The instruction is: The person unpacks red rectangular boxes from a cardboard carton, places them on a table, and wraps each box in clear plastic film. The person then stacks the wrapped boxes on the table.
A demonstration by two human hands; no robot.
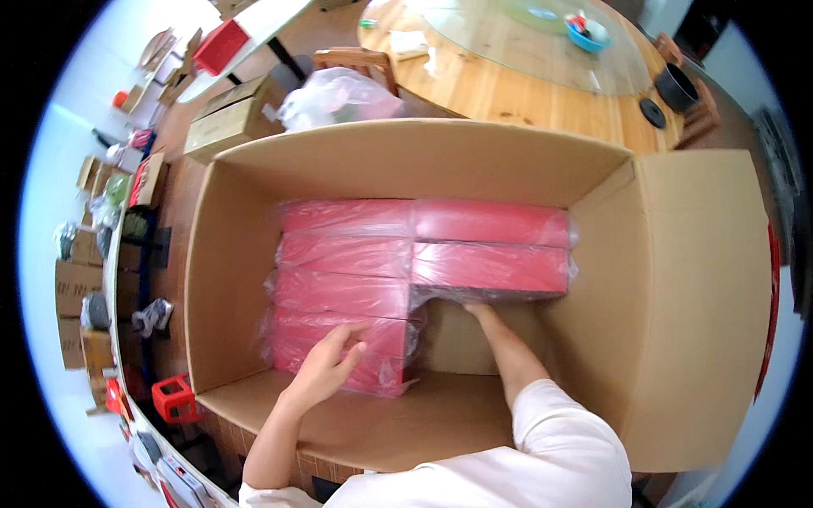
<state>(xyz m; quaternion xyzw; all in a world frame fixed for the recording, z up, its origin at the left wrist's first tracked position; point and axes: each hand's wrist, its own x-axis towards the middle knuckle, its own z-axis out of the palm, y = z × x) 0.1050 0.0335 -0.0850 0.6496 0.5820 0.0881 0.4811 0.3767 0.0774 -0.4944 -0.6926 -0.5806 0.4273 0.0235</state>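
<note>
A large open cardboard carton (pixel 406 165) stands before me. Inside lie several red boxes wrapped in clear plastic: a column of them on the left, and two at the back right. My left hand (pixel 332 360) hovers over or rests on the nearest left red box (pixel 377 339), thumb and fingers apart, holding nothing. My right hand (pixel 476 310) reaches down to the near side of the front right red box (pixel 491 264); its fingers are hidden by the box. Bare carton bottom (pixel 461 339) shows beside my right forearm.
The carton's right flap (pixel 703 296) is folded outward. Beyond the far wall are a round wooden table (pixel 508 89), a chair (pixel 356 63), a white plastic bag (pixel 334 97) and a closed cardboard box (pixel 233 118). A red stool (pixel 176 398) stands at the left, near cluttered shelves.
</note>
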